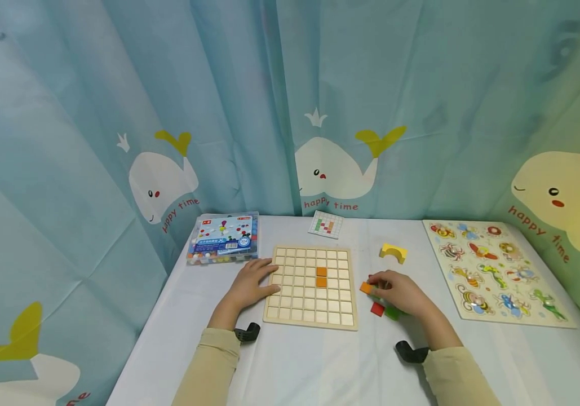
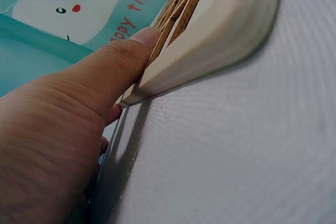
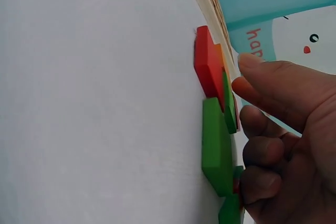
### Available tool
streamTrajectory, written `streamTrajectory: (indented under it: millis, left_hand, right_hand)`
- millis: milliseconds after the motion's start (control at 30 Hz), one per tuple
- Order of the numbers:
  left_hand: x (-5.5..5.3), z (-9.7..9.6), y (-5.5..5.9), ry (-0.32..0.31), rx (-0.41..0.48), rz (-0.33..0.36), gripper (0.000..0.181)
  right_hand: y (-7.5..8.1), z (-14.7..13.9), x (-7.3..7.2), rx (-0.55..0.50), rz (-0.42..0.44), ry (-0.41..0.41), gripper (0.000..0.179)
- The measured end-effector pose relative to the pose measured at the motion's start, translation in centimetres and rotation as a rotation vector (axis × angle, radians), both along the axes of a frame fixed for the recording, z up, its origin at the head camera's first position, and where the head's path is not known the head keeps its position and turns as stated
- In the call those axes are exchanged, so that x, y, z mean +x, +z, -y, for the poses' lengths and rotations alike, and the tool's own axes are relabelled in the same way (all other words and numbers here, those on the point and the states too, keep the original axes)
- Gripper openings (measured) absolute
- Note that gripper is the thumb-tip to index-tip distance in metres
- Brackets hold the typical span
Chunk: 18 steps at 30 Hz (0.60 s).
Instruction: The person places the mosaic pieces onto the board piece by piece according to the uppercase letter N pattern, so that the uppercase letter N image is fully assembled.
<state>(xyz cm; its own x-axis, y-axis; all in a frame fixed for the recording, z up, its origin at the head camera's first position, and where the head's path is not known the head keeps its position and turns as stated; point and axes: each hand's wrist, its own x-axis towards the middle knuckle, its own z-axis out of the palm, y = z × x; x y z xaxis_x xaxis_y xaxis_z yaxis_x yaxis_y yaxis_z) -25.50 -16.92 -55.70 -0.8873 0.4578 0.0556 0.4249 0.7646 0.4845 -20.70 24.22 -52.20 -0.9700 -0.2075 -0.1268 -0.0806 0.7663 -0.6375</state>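
Observation:
A square wooden grid board lies mid-table, with two orange square tiles in adjoining cells, one above the other in the head view. My left hand rests at the board's left edge; in the left wrist view its thumb presses on the rim. Right of the board, my right hand hovers over loose tiles, fingers bent, nothing visible between thumb and forefinger. By its fingertips are an orange tile, a red tile and several green tiles. The hand partly hides the pile.
A small pattern card lies behind the board. A yellow arch block sits back right, and an insect puzzle board lies farther right. At back left stands a clear box of coloured pieces. A whale-print curtain hangs behind the table.

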Motion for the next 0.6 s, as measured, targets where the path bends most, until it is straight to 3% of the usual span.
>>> streamTrajectory:
  millis: [267, 600]
  left_hand:
    - [-0.05, -0.08, 0.09, -0.005, -0.002, 0.010, 0.066]
    - [0.22, -0.08, 0.41, -0.004, 0.015, 0.006, 0.064]
  right_hand:
    - [-0.51, 0.26, -0.17, 0.026, 0.006, 0.000, 0.035]
    - [-0.60, 0.42, -0.28, 0.087, -0.003, -0.003, 0.030]
